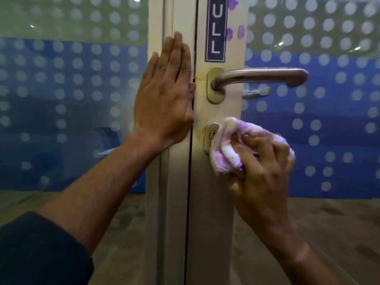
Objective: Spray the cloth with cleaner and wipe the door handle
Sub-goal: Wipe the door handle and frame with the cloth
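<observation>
Right grip clutches the bunched cloth at the lock plate — left grip flat, released; risk: door handle above gets missed

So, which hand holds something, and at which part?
The right hand grips the bunched cloth at its rear, pressing it on the lock plate. The left hand holds nothing; it rests flat on the frame.
</observation>
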Demonstrator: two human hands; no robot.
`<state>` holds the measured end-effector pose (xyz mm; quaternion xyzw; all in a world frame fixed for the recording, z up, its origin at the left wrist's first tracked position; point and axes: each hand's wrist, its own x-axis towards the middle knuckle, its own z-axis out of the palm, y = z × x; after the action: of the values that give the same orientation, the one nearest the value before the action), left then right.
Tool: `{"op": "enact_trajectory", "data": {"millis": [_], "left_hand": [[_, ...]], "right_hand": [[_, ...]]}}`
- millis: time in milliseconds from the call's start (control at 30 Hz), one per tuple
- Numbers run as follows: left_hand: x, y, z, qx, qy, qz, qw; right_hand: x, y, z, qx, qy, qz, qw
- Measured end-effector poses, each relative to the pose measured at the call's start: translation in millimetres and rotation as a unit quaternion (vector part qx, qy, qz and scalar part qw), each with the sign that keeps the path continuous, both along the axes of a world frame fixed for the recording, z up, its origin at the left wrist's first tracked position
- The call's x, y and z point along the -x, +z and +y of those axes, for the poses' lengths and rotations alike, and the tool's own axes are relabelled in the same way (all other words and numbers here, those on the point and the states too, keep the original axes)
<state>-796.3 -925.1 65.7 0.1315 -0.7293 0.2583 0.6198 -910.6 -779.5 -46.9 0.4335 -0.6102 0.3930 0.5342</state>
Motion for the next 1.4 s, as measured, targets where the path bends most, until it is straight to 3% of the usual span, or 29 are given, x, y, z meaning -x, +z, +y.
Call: {"op": "enact_trajectory", "data": {"millis": [233,433,767,967,1167,1400], "left_hand": [[0.3,-0.2,1.5,-0.011,-0.012,-0.003,1.0],[-3.3,1.2,2.7,-0.016,-0.003,-0.026,1.0],[-8.4,2.3,2.9,-0.031,-0.032,-0.036,0.998],[-12.9,3.3,0.2,-0.018,-0.03,-0.043,0.998],[-12.1,2.7,-2.2,-0.017,-0.032,-0.045,0.998],[-12.2,3.4,-2.0,-0.024,-0.038,-0.048,0.998]], "right_hand": [[-15.4,31.3,4.1,0.116,0.087,0.02,0.989],[-36.8,50.5,-21.6,-0.016,-0.025,0.067,0.997],[-34.8,28.4,-13.8,-0.097,-0.112,0.127,0.981],[-40.8,41.6,-17.1,-0.104,-0.143,0.114,0.978],[-35.0,1.8,-17.3,-0.094,-0.149,0.164,0.971],[-43.1,44.9,-29.5,-0.054,-0.152,0.065,0.985]]}}
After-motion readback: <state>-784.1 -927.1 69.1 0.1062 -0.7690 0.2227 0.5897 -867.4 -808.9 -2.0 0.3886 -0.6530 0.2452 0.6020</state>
